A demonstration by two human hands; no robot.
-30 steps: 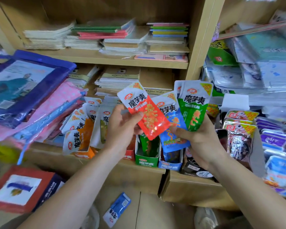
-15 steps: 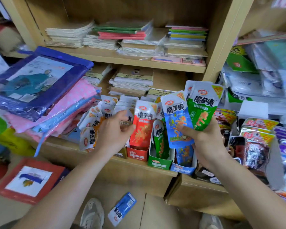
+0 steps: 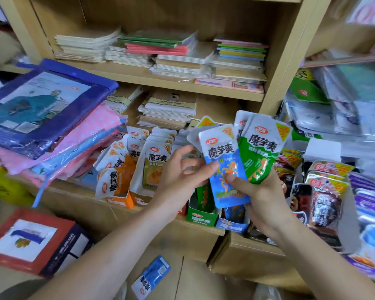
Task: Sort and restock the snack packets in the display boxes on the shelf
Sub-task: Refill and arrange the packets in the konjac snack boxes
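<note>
Right hand (image 3: 262, 191): clamped on a fan of snack packets, thumb across the front of the blue packet (image 3: 223, 161), fingers hidden behind the bunch.
Green packet (image 3: 259, 154): in the same grip, just to the right of the blue one and partly tucked behind it; more white packet tops peek out behind both.
Left hand (image 3: 175, 174): up beside the right one, thumb tip lying on the blue packet's left edge, fingers loosely bent. From here I cannot tell whether they pinch it from behind.
Where the held packets are: in the air in front of the lower shelf (image 3: 85, 198), right above the green box (image 3: 200, 218) and the blue box (image 3: 232, 226).
Green box: standing at the shelf's front edge with a green packet upright inside it.
Blue box: touching the green one on its right, a blue packet showing inside.
Orange box (image 3: 120, 201): further left on the same shelf, with orange packets (image 3: 115, 180) leaning out of it to the left.
Yellow-green packets (image 3: 156, 167): a row standing upright between the orange ones and the left hand.
Floor: one loose blue packet (image 3: 151, 276) lying below the shelf.
Upper shelf: stacks of notebooks (image 3: 160, 53).
Left side: a purple bag (image 3: 41, 105) on a heap of pink and blue cloth.
Right side: dark packets (image 3: 325, 200) packed in rows.
</note>
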